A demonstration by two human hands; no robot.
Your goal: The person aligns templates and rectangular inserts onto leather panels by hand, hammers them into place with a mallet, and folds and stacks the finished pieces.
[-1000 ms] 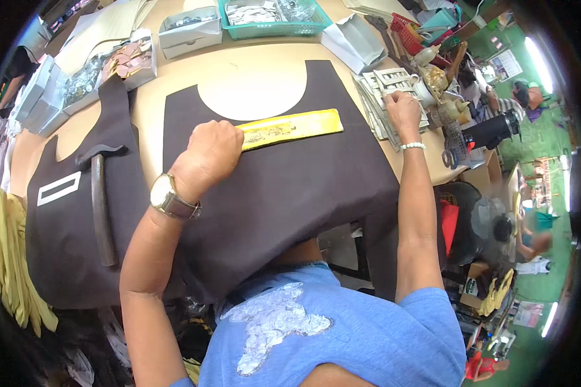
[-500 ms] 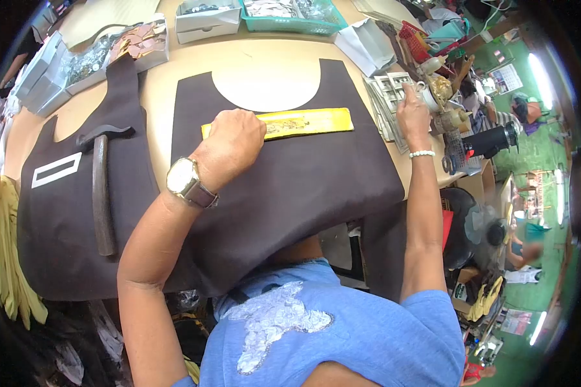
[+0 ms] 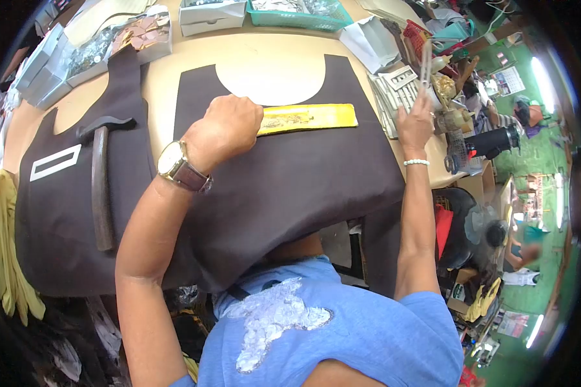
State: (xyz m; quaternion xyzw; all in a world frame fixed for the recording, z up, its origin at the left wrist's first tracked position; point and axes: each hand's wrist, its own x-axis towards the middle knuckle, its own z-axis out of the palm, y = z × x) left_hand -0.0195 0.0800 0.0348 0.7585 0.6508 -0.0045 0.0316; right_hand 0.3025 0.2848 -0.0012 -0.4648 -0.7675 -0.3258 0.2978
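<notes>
My left hand [image 3: 232,128] is closed in a fist over the left end of a yellow strip [image 3: 316,119]; its fingertips are hidden underneath. The strip lies flat on a dark brown cut panel [image 3: 290,171] and has dark smears along its middle. To the right, my right hand [image 3: 416,126] is raised with a slim white rectangular frame [image 3: 426,62] upright in its fingers. Stacked white frames [image 3: 400,87] lie just beside it on the table. On the left dark panel [image 3: 64,213] rest a similar white frame [image 3: 56,163] and a hammer [image 3: 101,187].
White boxes [image 3: 210,22] and a teal basket [image 3: 297,21] of small parts stand along the table's back edge. A box of pinkish-brown pieces [image 3: 142,40] sits at back left. Yellow material [image 3: 3,238] hangs at the left; a black cylinder [image 3: 494,140] lies at the right.
My right hand, earlier with one finger stretched upward over the stacked frames, now holds a white frame upright. My left fist has shifted slightly left along the yellow strip.
</notes>
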